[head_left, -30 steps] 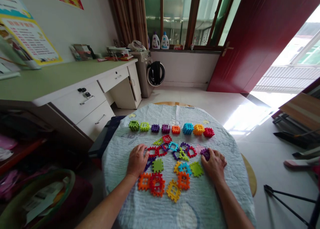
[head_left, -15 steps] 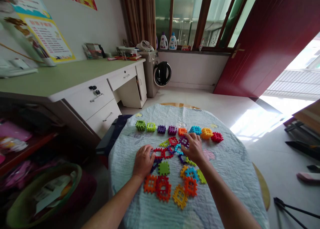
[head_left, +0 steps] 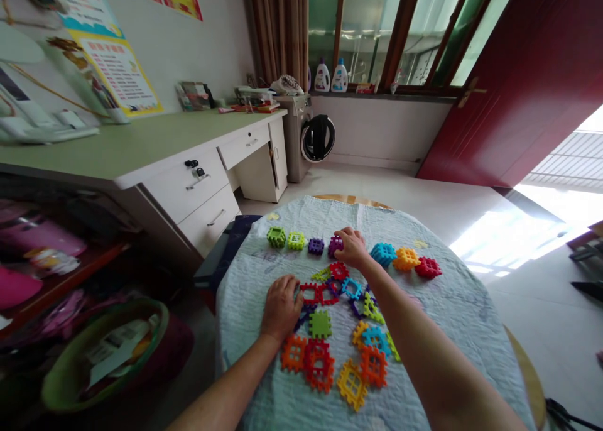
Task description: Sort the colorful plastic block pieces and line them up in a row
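Note:
My right hand (head_left: 351,247) is at the back row of plastic interlocking tiles, its fingers closed on the purple tiles (head_left: 336,246) of one stack. That hand and forearm cover the place where the orange stack stood. My left hand (head_left: 282,305) lies palm down on the cloth, fingers stretched out beside a red square frame tile (head_left: 309,293) and dark purple tiles partly hidden by it. Nearby are a green tile (head_left: 320,324), a light blue frame tile (head_left: 351,288) and a red tile (head_left: 338,271). Loose orange tiles (head_left: 294,354) and a yellow tile (head_left: 352,384) lie closer to me.
Green stacks (head_left: 276,237), a dark purple stack (head_left: 316,246), a blue stack (head_left: 383,254), a yellow stack (head_left: 406,259) and a red stack (head_left: 428,267) line the back of the cloth-covered round table (head_left: 249,381). A desk (head_left: 188,136) and a basket (head_left: 157,330) stand left.
My right hand has moved left and back from the middle tiles to the purple stack, and the purple tile has left its earlier spot. My left hand stays by the red frames. The view has shifted slightly.

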Tool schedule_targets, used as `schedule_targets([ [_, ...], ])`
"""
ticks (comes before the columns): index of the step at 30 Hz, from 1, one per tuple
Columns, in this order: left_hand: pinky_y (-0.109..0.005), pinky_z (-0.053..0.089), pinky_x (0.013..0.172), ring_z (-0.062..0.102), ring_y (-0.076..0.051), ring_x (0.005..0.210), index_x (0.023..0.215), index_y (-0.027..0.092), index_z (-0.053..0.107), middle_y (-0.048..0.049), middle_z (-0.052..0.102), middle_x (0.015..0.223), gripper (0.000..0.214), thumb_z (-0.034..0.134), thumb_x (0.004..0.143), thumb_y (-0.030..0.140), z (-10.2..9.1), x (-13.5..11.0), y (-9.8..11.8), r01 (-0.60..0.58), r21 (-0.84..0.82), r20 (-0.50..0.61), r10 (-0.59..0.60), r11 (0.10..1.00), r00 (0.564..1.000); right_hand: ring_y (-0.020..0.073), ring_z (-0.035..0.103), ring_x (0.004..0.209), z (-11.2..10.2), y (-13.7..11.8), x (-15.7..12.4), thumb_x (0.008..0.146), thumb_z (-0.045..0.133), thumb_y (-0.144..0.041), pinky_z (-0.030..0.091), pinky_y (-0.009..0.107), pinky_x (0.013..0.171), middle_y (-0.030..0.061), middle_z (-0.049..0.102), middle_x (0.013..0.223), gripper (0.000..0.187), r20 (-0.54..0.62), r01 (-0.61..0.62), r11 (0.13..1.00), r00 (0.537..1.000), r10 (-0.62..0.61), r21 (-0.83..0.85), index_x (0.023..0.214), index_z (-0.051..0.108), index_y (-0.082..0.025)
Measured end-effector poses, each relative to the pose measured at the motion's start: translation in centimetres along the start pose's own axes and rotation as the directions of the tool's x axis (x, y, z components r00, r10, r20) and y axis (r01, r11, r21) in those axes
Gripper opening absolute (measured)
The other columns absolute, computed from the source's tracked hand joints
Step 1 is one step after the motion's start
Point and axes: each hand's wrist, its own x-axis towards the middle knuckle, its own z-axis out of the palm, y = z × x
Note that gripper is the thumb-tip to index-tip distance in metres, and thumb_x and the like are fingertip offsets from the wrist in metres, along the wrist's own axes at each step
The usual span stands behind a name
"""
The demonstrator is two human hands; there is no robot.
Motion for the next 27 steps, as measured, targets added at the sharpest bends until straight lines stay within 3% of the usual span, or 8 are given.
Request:
schedule_targets([
  [7, -0.045, 0.045, 0.101, 0.057, -0.026, 0.11, 0.104, 0.021, 0.063, -0.009, 0.064, 0.113, 0.019, 0.053, 0.088, 0.024, 0.0, 0.0, 0.0, -0.006, -0.01, -0.007, 0.006, 1.0, 1.0, 0.0304, 0.045, 0.113, 0.7, 0.6, -0.3, 0.07, 0.061, -0.025, 0.036, 0.044, 0.095, 0.0098, 0.055, 0.13, 0.06, -0.004, 0.004, 1.0, 1.0, -0.004, 0.017, 0.13, 0.06, -0.023],
  [11, -0.045, 0.045, 0.102, 0.057, -0.026, 0.111, 0.103, 0.02, 0.063, -0.0091, 0.064, 0.112, 0.018, 0.054, 0.088, 0.024, 0.0, -0.1, 0.0, -0.006, 0.006, -0.004, 0.006, 1.0, 1.0, 0.0315, 0.043, 0.121, 0.1, 1.3, -1.9, 0.072, 0.06, -0.027, 0.037, 0.047, 0.1, 0.0112, 0.051, 0.137, 0.063, -0.139, 0.001, 0.996, 0.99, 0.012, 0.093, 0.135, 0.055, -0.021],
  [14, -0.044, 0.045, 0.102, 0.057, -0.026, 0.111, 0.103, 0.02, 0.063, -0.0088, 0.064, 0.112, 0.018, 0.054, 0.088, 0.024, 0.1, -0.1, 0.0, -0.01, 0.017, -0.008, 0.01, 1.0, 1.0, 0.03, 0.048, 0.118, -0.3, 2.4, -4.9, 0.075, 0.059, -0.028, 0.039, 0.047, 0.103, 0.0123, 0.055, 0.131, 0.054, -0.259, 0.042, 0.984, 0.966, 0.005, 0.174, 0.128, 0.059, -0.02],
  [17, -0.044, 0.045, 0.101, 0.057, -0.026, 0.11, 0.103, 0.019, 0.063, -0.0093, 0.064, 0.112, 0.019, 0.054, 0.088, 0.024, 0.2, 0.0, -0.2, -0.023, 0.025, -0.016, 0.023, 0.999, 1.0, 0.0277, 0.055, 0.112, -0.1, 3.9, -9.1, 0.077, 0.057, -0.03, 0.042, 0.044, 0.101, 0.0124, 0.06, 0.12, 0.043, -0.275, 0.076, 0.963, 0.961, -0.002, 0.257, 0.118, 0.064, -0.018],
  [22, -0.045, 0.045, 0.101, 0.058, -0.027, 0.11, 0.103, 0.019, 0.063, -0.0102, 0.065, 0.111, 0.019, 0.054, 0.087, 0.022, 0.4, 0.0, -0.3, -0.034, 0.021, -0.03, 0.035, 0.999, 0.999, 0.023, 0.063, 0.093, 1.0, 6.9, -16.3, 0.082, 0.054, -0.033, 0.05, 0.039, 0.087, 0.0091, 0.066, 0.104, 0.03, -0.221, -0.051, 0.937, 0.966, 0.134, 0.344, 0.105, 0.068, -0.02],
  [27, -0.044, 0.045, 0.101, 0.058, -0.026, 0.109, 0.101, 0.019, 0.063, -0.0097, 0.065, 0.109, 0.019, 0.05, 0.088, 0.02, 0.5, 0.1, -0.5, -0.03, 0.02, -0.028, 0.03, 0.999, 0.999, 0.0262, 0.06, 0.107, 2.1, 8.8, -20.2, 0.08, 0.053, -0.038, 0.049, 0.04, 0.09, 0.0097, 0.065, 0.108, 0.029, -0.249, -0.153, 0.901, 0.93, 0.271, 0.406, 0.097, 0.069, -0.022],
])
